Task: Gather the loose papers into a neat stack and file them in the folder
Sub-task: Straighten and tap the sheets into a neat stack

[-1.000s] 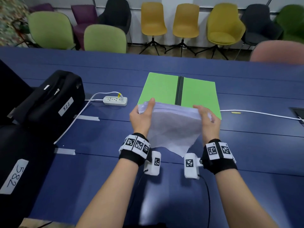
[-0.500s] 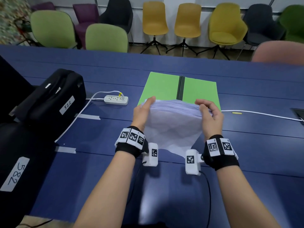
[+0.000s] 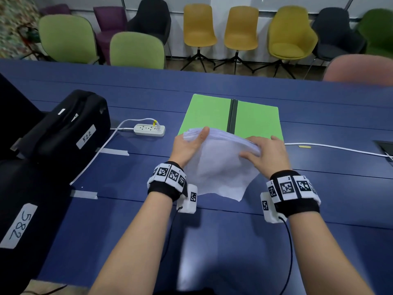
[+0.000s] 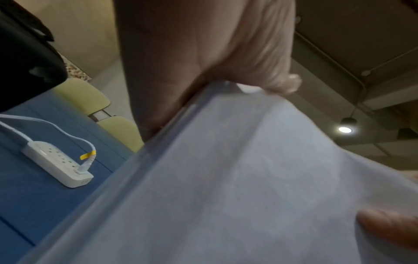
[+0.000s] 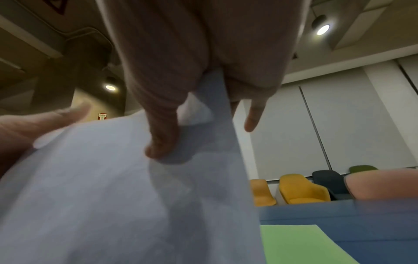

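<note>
Both hands hold a stack of white papers (image 3: pixel 221 165) above the blue bench (image 3: pixel 319 199), toward its middle, just nearer the person than the open green folder (image 3: pixel 208 112). The folder lies flat with its dark spine running down the centre, its near edge partly hidden by the papers. Left hand (image 3: pixel 188 146) grips the stack's left end, thumb on top, fingers curled underneath. Right hand (image 3: pixel 269 155) grips the right end, thumb pressed on the top sheet, fingers (image 5: pixel 253 116) wrapped round the edge; one finger hangs loose and straight in the right wrist view. Sheets sag between the hands, a lower corner drooping toward the bench; edges at the far side look unevenly fanned. Toward the left edge of the bench: black case (image 3: pixel 63 128) with a white label handwritten "522"; a second black case (image 3: pixel 27 209) at the near-left corner, label reads "582". White power strip (image 3: pixel 149 130) beside the folder's left side, one plug in it with a yellow tag, cord running left. White cable (image 3: pixel 331 146) runs toward the right edge. Row of chairs (image 3: pixel 200 26) beyond the far edge. Small red sign high on a wall in the right wrist view, top word "FIRE", the rest too blurred.
</note>
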